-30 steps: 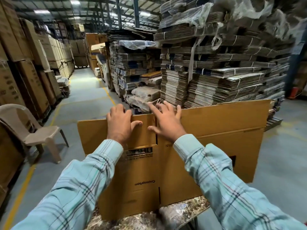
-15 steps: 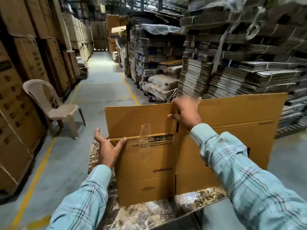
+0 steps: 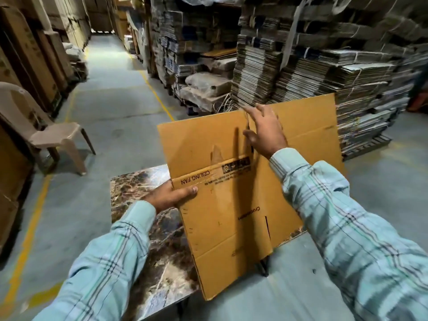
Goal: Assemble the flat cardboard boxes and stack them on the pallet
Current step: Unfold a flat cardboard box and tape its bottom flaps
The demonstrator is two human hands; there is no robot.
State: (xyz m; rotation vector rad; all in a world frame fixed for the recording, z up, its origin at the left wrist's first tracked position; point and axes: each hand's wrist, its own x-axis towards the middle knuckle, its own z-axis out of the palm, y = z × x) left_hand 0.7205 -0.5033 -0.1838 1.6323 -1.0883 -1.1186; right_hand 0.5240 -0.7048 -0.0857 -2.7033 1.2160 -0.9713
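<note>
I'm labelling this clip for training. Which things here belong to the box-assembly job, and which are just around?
In the job:
flat box, upright on the marble table
left hand, gripping its left edge
right hand, at its top edge

Just around:
plastic chair
bundled cardboard stacks
stacked cartons

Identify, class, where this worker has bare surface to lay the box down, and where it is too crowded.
Bare marble tabletop shows left of the cardboard box, beyond the left hand, and again nearer the left sleeve. Open concrete floor lies between the plastic chair and the yellow line. Crowded: the bundled flat cartons behind the right hand.
</note>
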